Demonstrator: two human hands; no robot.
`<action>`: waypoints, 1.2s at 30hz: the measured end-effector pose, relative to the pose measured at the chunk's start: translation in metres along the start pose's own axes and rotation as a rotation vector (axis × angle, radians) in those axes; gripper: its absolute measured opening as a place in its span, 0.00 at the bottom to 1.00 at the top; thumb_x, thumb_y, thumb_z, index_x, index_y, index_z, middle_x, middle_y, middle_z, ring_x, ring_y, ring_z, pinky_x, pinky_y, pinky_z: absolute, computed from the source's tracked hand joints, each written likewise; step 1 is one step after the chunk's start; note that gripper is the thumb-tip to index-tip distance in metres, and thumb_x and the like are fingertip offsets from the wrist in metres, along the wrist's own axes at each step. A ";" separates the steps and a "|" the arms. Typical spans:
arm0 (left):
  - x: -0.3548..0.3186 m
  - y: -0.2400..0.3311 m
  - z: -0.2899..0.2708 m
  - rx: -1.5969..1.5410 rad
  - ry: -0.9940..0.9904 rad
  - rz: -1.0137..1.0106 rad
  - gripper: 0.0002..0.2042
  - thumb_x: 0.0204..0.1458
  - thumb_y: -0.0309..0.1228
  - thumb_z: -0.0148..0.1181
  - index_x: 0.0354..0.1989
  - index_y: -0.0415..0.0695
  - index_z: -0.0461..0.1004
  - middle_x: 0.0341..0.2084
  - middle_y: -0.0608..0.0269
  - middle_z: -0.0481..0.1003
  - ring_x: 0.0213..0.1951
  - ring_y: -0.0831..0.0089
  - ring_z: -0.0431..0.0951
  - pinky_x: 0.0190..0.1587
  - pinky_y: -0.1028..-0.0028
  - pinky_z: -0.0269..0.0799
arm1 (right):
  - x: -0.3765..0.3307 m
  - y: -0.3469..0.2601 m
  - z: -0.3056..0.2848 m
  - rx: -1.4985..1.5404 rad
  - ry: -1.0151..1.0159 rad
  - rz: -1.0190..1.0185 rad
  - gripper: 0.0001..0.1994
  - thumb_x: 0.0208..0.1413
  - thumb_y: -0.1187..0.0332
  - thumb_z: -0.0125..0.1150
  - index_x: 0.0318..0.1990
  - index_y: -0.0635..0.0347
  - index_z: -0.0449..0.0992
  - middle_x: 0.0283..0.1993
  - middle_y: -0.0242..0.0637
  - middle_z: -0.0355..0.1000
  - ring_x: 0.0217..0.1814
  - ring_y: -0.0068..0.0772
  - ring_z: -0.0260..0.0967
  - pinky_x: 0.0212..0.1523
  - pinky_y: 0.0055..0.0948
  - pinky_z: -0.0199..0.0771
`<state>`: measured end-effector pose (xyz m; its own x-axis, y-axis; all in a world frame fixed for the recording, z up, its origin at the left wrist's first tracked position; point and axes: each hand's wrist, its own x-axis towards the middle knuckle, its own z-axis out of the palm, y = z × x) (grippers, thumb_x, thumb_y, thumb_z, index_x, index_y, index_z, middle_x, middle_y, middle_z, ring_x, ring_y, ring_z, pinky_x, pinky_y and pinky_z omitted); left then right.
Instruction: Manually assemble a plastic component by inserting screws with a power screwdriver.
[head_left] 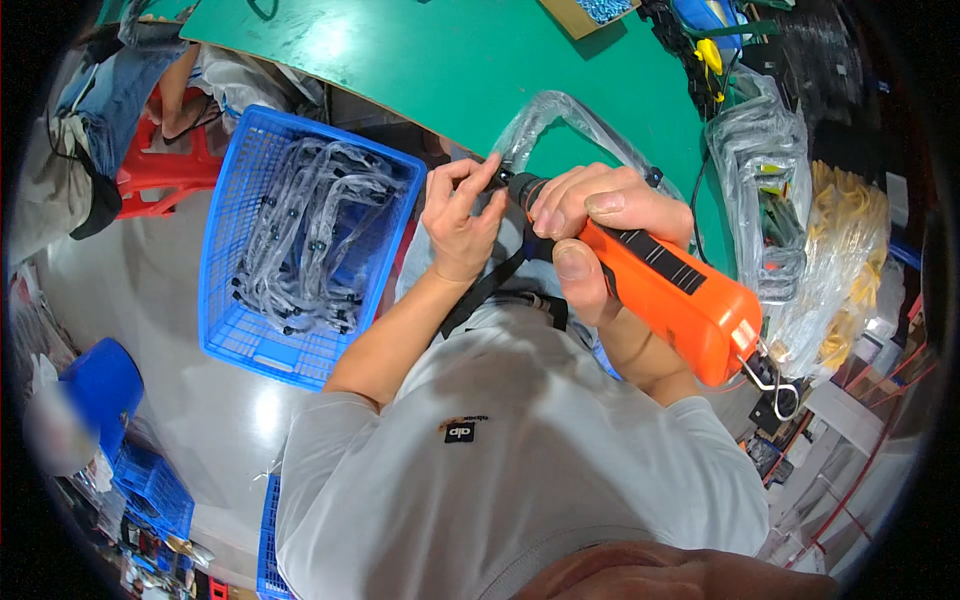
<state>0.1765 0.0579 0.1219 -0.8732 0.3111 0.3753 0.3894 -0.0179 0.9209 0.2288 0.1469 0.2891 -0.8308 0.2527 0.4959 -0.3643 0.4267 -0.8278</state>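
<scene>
An orange electric screwdriver (690,305) with a black front end is gripped in my right hand (615,205), the fingers wrapped round its body. Its tip points left, toward a small black fitting (503,175) at one end of a bent tube frame (560,104) wrapped in clear plastic. The frame lies at the edge of the green table. My left hand (460,220) pinches that end of the frame beside the screwdriver tip. Fingers and tool hide the exact contact between tip and fitting.
Several plastic-wrapped frames fill a blue basket (222,290) on my left. More wrapped frames (745,190) are stacked at the right of the green table (400,60). A cardboard box of small blue parts (600,12) sits at the back. Another person sits by a red stool (165,170).
</scene>
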 end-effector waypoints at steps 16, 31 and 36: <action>0.006 0.004 -0.008 -0.017 -0.021 0.034 0.24 0.28 0.18 0.71 0.42 0.43 0.81 0.26 0.59 0.68 0.30 0.60 0.71 0.30 0.64 0.68 | 0.020 0.024 0.018 -0.006 -0.129 -0.264 0.18 0.49 0.78 0.67 0.48 0.65 0.70 0.26 0.38 0.73 0.23 0.33 0.73 0.27 0.32 0.79; 0.030 0.034 -0.016 0.048 -0.146 0.192 0.17 0.39 0.34 0.69 0.39 0.41 0.77 0.26 0.54 0.68 0.31 0.54 0.72 0.31 0.61 0.67 | 0.028 0.016 0.002 0.185 -0.247 -0.267 0.14 0.47 0.67 0.73 0.40 0.63 0.80 0.26 0.38 0.76 0.26 0.38 0.76 0.26 0.29 0.73; 0.035 0.023 -0.023 0.501 -0.401 0.130 0.16 0.48 0.42 0.70 0.29 0.44 0.70 0.27 0.59 0.72 0.31 0.58 0.75 0.30 0.60 0.71 | -0.005 -0.003 -0.030 0.085 -0.089 -0.309 0.19 0.37 0.82 0.72 0.40 0.58 0.74 0.28 0.35 0.76 0.26 0.37 0.77 0.25 0.30 0.77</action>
<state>0.1476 0.0462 0.1588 -0.6704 0.6681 0.3228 0.6586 0.3354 0.6736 0.2467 0.1703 0.2974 -0.7077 0.0442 0.7052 -0.6353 0.3969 -0.6624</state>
